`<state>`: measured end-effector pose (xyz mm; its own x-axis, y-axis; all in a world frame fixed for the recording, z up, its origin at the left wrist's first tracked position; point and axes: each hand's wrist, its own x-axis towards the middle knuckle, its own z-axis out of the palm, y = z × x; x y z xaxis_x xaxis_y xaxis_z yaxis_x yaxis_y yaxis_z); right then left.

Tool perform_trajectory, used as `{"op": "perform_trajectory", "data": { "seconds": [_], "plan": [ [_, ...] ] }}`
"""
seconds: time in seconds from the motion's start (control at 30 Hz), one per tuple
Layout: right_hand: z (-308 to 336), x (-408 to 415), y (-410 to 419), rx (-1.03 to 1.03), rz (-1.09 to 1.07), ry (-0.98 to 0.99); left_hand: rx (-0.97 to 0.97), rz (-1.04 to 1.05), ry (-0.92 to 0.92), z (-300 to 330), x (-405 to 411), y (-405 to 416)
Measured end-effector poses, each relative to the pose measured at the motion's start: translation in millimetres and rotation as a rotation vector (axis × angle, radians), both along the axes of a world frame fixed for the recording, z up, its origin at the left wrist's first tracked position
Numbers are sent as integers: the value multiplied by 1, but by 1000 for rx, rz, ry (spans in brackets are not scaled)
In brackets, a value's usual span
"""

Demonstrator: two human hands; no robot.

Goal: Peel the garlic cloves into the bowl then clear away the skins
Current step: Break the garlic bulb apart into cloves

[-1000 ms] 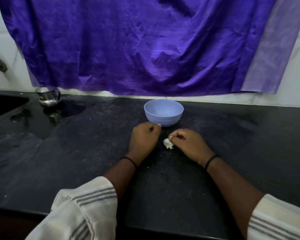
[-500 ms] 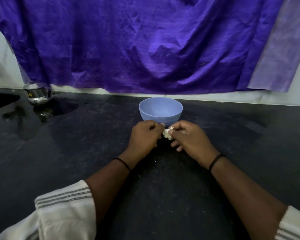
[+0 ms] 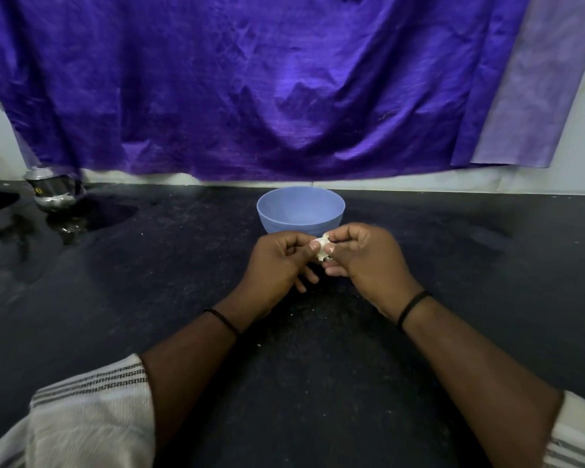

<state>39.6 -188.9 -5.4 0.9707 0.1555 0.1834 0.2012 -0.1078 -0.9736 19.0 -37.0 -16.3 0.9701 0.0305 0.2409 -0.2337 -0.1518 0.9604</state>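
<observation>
A small white garlic piece [image 3: 323, 248] with papery skin is held between both hands, just above the dark counter and right in front of the blue bowl [image 3: 300, 211]. My left hand [image 3: 277, 261] pinches its left side with thumb and fingers curled. My right hand [image 3: 368, 261] pinches its right side the same way. The bowl looks empty from here, though its bottom is partly hidden by my hands.
The black stone counter [image 3: 318, 366] carries a few tiny white specks near my wrists. A shiny steel pot [image 3: 53, 190] stands at the back left beside a wet patch [image 3: 92, 217] and a sink edge. A purple cloth [image 3: 250, 86] hangs behind the bowl.
My right hand lifted the garlic off the counter and my left hand came over to meet it. Both hands now hold it in front of the bowl.
</observation>
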Motion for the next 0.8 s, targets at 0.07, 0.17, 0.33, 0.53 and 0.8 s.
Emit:
{"op": "perform_trajectory", "data": {
  "seconds": [0.07, 0.17, 0.33, 0.53, 0.8],
  "plan": [
    [0, 1, 0, -20, -17, -29, -4, -11, -9, 1, 1, -1],
    [-2, 3, 0, -66, -20, -73, 5, -8, -20, 0, 2, -1],
    [-4, 3, 0, -143, -29, -84, 0, -2, -16, -2, 4, 0],
    [0, -1, 2, -143, -58, -122, 30, 5, -38, -4, 5, -1],
    [0, -1, 7, -126, -95, -142, 10, 43, -23, -2, 5, -4]
  ]
}}
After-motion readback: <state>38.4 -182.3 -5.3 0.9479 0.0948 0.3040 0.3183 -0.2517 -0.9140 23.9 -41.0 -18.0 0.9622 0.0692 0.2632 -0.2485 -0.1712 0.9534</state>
